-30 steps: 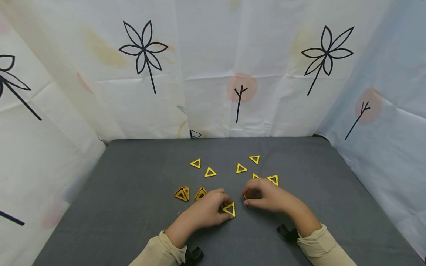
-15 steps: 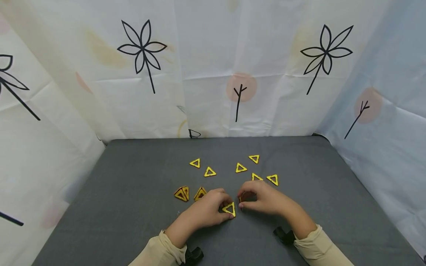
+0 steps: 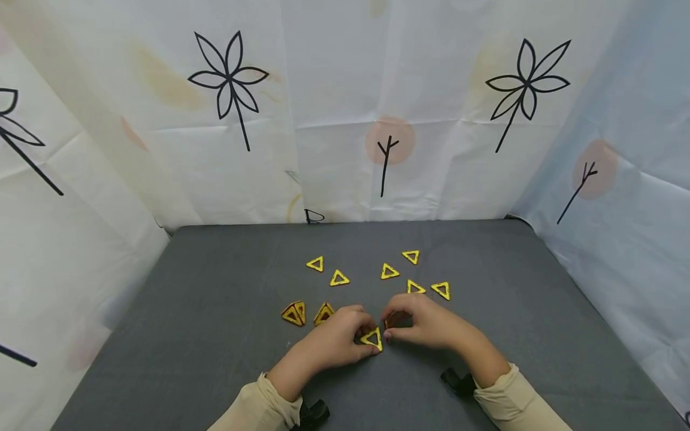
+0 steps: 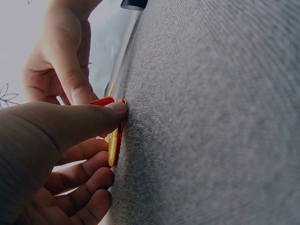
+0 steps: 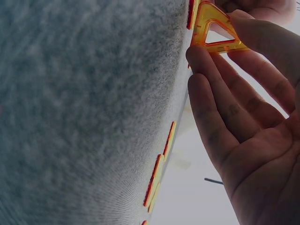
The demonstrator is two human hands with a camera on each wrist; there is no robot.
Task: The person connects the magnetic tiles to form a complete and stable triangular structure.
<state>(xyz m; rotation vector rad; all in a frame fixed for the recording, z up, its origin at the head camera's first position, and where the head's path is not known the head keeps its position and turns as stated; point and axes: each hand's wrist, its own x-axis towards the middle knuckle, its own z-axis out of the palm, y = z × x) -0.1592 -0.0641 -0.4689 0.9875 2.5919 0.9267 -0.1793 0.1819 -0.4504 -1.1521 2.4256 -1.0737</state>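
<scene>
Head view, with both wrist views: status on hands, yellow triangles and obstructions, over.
Left hand holding flat triangle. Right hand pinching raised triangle close by; contact between pieces unclear. No obstruction seen between them.

The left hand (image 3: 336, 340) pinches, pointing toward two o'clock; near it the right hand (image 3: 433, 321) pinches, pointing toward ten.

- Six loose yellow triangles (image 3: 340, 283) on one grey table (image 3: 226, 299).
- Two hands: left hand (image 3: 335, 340) and right hand (image 3: 431, 321), each pinching one triangle (image 5: 199, 29).
- Two pointed clusters (image 3: 299, 313) of joined triangles.
- Two beige sleeves (image 3: 259, 407).
</scene>
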